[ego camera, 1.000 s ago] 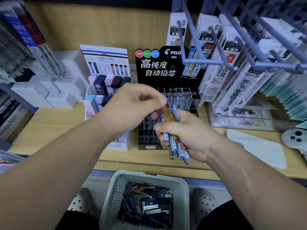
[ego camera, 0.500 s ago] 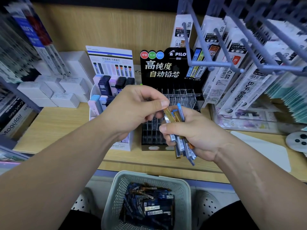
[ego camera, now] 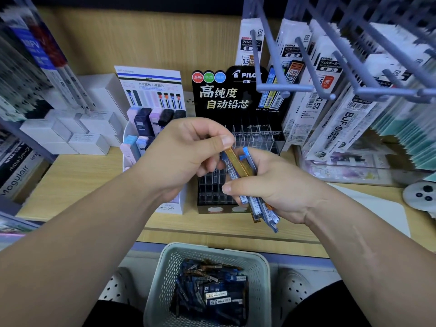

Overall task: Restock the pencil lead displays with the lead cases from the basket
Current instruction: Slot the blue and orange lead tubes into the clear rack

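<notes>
Two displays stand on the wooden shelf. At left we see the white lead display, whose tiers carry pastel and dark cases. To its right stands the black Pilot display, whose clear grid of compartments looks almost wholly unfilled; we can make out at most one dark case in a lower cell, and the hands hide part of the grid. We judge the restocking to be at an early stage: most cells remain to be filled, and the basket below the shelf edge holds a deep heap of blue and gold lead cases.

Left hand: raised before the grid, palm turned inward, thumb and forefinger pinched on the upper end of a gold lead case, the other fingers curled beneath.

Right hand: just beside the left and touching it through the cases, clenched round a fanned bundle of cases, thumb laid across the front; the blue caps rise above the fist and the lower ends splay out below the palm. The gold case lies within this bundle, so we read the step as drawing one case out for insertion into a matching cell. At far right hang packets of refills.
</notes>
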